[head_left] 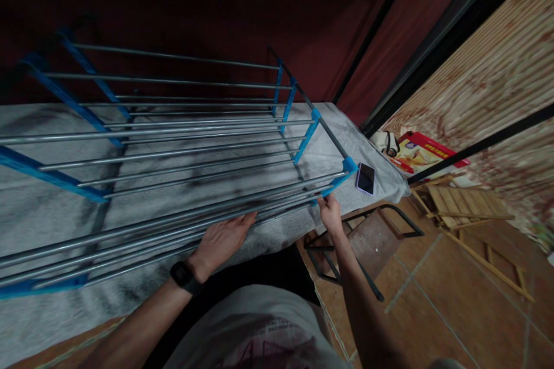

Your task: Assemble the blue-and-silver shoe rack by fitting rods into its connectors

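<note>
Rack point(190, 128) of round metal tubes; right hand point(331, 215) apparently pinching blue plastic bracket point(341, 181); left hand point(225, 239) flat, fingers straight.

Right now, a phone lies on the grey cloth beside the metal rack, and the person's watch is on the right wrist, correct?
Not quite: the head view shows the watch on the left wrist. The phone does lie on the grey cloth beside the metal rack.

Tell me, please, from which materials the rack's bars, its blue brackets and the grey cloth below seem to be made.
Bars: probably metal, smooth and greyish, showing bright light streaks.
Blue brackets: likely moulded plastic, evenly coloured.
Grey cloth: perhaps plush fabric, matt, with mottled shading and soft folds.
</note>
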A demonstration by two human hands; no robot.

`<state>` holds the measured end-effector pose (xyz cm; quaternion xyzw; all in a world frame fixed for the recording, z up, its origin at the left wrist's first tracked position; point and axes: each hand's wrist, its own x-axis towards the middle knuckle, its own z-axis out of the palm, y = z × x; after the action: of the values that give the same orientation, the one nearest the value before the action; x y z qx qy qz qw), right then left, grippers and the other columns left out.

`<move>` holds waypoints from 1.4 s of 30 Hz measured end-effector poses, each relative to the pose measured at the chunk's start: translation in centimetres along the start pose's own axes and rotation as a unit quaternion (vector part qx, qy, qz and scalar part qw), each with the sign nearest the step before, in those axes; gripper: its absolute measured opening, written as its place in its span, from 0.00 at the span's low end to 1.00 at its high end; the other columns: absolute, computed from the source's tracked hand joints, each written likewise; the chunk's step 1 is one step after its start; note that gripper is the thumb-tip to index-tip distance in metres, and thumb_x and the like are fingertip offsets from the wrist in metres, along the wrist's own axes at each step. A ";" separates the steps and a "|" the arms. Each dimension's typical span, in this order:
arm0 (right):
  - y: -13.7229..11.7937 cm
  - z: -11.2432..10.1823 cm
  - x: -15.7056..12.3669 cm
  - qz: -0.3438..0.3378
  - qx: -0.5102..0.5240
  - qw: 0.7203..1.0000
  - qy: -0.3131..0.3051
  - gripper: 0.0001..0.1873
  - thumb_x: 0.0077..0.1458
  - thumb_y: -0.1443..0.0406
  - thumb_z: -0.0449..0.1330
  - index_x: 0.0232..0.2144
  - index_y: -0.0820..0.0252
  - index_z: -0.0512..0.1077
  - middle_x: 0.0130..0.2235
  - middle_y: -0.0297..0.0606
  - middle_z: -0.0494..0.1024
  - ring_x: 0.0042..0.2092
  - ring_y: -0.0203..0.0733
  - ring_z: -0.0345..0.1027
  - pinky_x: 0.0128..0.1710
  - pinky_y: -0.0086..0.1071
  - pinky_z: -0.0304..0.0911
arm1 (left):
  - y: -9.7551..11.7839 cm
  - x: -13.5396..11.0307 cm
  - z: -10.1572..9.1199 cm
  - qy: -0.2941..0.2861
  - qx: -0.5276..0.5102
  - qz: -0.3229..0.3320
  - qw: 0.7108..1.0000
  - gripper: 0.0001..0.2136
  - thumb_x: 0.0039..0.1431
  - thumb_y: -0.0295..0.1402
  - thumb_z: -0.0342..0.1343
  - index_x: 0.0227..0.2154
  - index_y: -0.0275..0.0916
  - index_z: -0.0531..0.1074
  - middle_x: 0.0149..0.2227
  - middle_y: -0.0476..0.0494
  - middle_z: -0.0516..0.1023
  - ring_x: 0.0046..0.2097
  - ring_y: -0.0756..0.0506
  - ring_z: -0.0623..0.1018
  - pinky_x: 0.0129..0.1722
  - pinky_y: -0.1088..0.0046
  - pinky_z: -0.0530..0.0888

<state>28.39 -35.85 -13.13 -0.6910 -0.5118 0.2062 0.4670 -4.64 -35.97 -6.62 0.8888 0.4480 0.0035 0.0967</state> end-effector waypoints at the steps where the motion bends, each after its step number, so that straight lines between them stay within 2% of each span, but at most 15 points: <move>1: 0.0 0.0 0.0 0.000 -0.004 1.000 -0.001 0.17 0.56 0.55 0.54 0.44 0.58 0.71 0.43 0.44 0.80 0.45 0.50 0.73 0.48 0.41 0.65 | 0.0 0.0 0.0 0.000 -0.003 -0.001 1.000 0.23 0.68 0.26 0.43 0.64 0.42 0.63 0.54 0.40 0.79 0.49 0.40 0.81 0.46 0.64 0.78; 10: -0.1 -0.2 0.2 -0.004 -0.031 0.999 -0.009 0.17 0.56 0.55 0.53 0.43 0.58 0.69 0.41 0.45 0.80 0.44 0.50 0.72 0.46 0.41 0.65 | -0.3 0.2 0.3 0.004 -0.022 0.000 1.000 0.24 0.66 0.23 0.45 0.63 0.45 0.64 0.54 0.42 0.79 0.49 0.40 0.82 0.45 0.66 0.78; 14: -0.1 -0.2 0.2 -0.004 -0.039 0.999 -0.008 0.16 0.56 0.55 0.52 0.42 0.58 0.69 0.40 0.45 0.80 0.44 0.50 0.72 0.47 0.42 0.66 | -0.3 0.2 -0.1 -0.005 -0.031 0.000 1.000 0.22 0.68 0.26 0.45 0.63 0.43 0.65 0.54 0.41 0.79 0.50 0.40 0.81 0.46 0.65 0.77; 22: -0.3 -0.2 0.3 -0.012 -0.031 0.999 -0.008 0.18 0.55 0.55 0.52 0.43 0.59 0.69 0.42 0.46 0.80 0.45 0.51 0.72 0.47 0.42 0.66 | -0.4 0.2 0.1 0.000 -0.031 -0.002 1.000 0.21 0.70 0.30 0.43 0.64 0.45 0.64 0.54 0.41 0.79 0.48 0.39 0.82 0.42 0.66 0.77; 29: 0.2 -0.1 0.2 -0.007 -0.016 1.000 -0.006 0.17 0.55 0.55 0.53 0.42 0.58 0.69 0.41 0.45 0.80 0.44 0.51 0.72 0.48 0.43 0.66 | -0.4 0.3 -0.2 0.003 -0.043 0.003 0.999 0.22 0.70 0.31 0.44 0.64 0.46 0.63 0.53 0.38 0.79 0.47 0.39 0.82 0.44 0.65 0.77; 32: 0.2 -0.2 0.4 -0.005 -0.003 1.000 -0.009 0.16 0.56 0.54 0.54 0.41 0.58 0.69 0.41 0.44 0.80 0.44 0.50 0.72 0.49 0.43 0.66 | -0.5 0.2 0.0 0.019 -0.021 0.027 0.999 0.22 0.69 0.29 0.44 0.65 0.43 0.62 0.57 0.38 0.77 0.52 0.40 0.80 0.50 0.64 0.76; 36: 0.2 -0.3 0.0 -0.007 0.033 0.999 -0.020 0.19 0.57 0.53 0.55 0.44 0.58 0.67 0.45 0.45 0.78 0.46 0.48 0.72 0.51 0.43 0.65 | -0.4 -2.1 1.1 0.103 0.037 0.097 0.989 0.27 0.66 0.22 0.43 0.67 0.45 0.58 0.64 0.40 0.69 0.64 0.41 0.70 0.63 0.59 0.67; 39: 0.9 -0.1 -2.3 -0.003 0.058 0.998 0.014 0.23 0.58 0.52 0.55 0.51 0.59 0.63 0.49 0.47 0.75 0.48 0.47 0.71 0.50 0.42 0.66 | -0.5 -5.3 2.8 0.122 0.051 0.149 0.980 0.25 0.66 0.20 0.43 0.64 0.43 0.64 0.61 0.41 0.72 0.64 0.42 0.69 0.64 0.61 0.65; 40: 1.3 0.0 -3.4 0.000 0.049 0.998 0.045 0.23 0.59 0.52 0.55 0.52 0.59 0.63 0.49 0.47 0.73 0.47 0.46 0.70 0.49 0.41 0.66 | -0.8 -6.4 3.5 0.120 0.044 0.144 0.981 0.23 0.66 0.21 0.44 0.62 0.42 0.66 0.58 0.41 0.74 0.62 0.42 0.71 0.63 0.62 0.66; 42: 2.3 0.5 -5.7 -0.010 -0.008 0.997 0.076 0.21 0.61 0.52 0.54 0.50 0.59 0.64 0.48 0.46 0.72 0.46 0.46 0.69 0.47 0.40 0.65 | -1.6 -8.8 4.7 0.118 0.022 0.088 0.989 0.21 0.66 0.23 0.46 0.59 0.41 0.69 0.55 0.40 0.76 0.59 0.42 0.73 0.60 0.62 0.69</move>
<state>26.97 -40.81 -16.44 -0.7032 -0.4832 0.1449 0.5011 -10.70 -42.85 -10.82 0.9201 0.3760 0.1072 0.0225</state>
